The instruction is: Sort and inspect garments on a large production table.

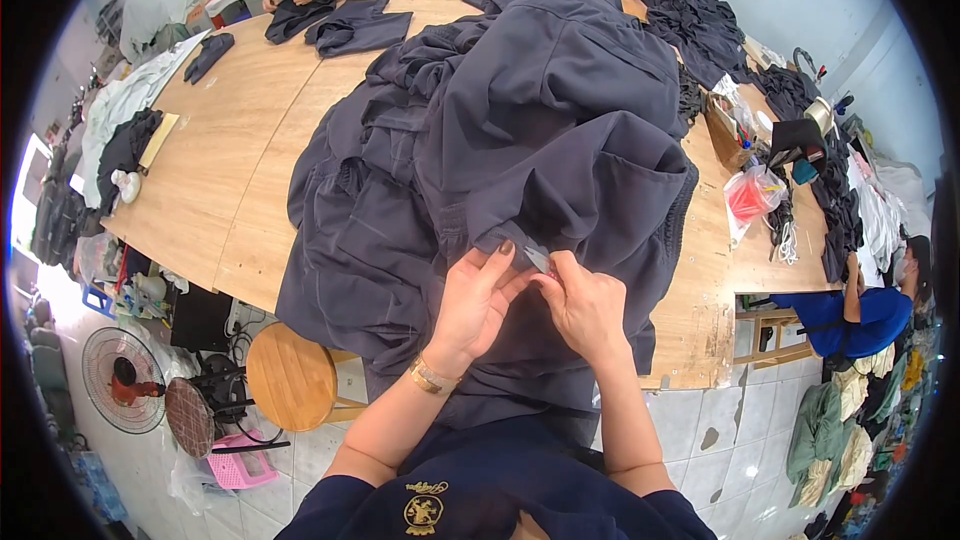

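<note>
A large heap of dark grey garments (560,70) lies on the wooden table in front of me and hangs over its near edge. My left hand (478,298) pinches a fold of the grey garment near a seam, thumb on top. Close beside it, my right hand (588,308) is closed round thread snips (537,258). Their pale metal blades point up and left toward the pinched cloth, almost at the left fingertips. The snips' grip is hidden in my right fingers. An elastic gathered edge (680,230) shows at the garment's right side.
Across the table (215,190), people handle dark cloth; folded pieces (360,26) lie near one. At right are a red-filled plastic bag (755,195) and a tool box (728,135). A round wooden stool (290,377) and a fan (123,380) stand at lower left.
</note>
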Action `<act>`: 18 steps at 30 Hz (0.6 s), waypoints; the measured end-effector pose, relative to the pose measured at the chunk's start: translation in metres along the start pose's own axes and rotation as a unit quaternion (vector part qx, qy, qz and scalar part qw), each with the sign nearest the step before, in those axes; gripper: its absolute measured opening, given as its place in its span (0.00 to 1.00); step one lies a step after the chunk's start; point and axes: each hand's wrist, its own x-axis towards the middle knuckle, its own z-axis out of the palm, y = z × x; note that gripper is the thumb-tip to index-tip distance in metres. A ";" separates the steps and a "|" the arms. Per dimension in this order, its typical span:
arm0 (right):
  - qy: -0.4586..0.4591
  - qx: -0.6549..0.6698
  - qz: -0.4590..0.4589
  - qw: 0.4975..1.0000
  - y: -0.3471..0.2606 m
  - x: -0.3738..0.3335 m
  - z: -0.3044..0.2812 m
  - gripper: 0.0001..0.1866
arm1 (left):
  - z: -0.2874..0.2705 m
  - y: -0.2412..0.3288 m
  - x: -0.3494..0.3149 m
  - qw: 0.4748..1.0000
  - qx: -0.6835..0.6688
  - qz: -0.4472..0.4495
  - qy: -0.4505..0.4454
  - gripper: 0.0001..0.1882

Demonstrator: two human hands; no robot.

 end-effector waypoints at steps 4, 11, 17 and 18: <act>0.007 0.041 0.004 0.999 0.004 -0.002 0.001 0.13 | -0.001 -0.001 0.001 1.000 -0.001 -0.002 0.006 0.08; 0.070 0.033 0.001 0.997 0.004 -0.006 0.005 0.14 | 0.001 -0.002 0.002 1.000 -0.015 0.004 -0.002 0.09; 0.105 -0.059 -0.052 0.991 0.006 -0.005 0.008 0.15 | 0.004 -0.002 0.001 1.000 -0.016 -0.007 0.003 0.09; 0.109 -0.063 -0.055 0.990 0.006 -0.005 0.009 0.15 | 0.004 -0.003 0.001 1.000 -0.014 -0.004 0.002 0.09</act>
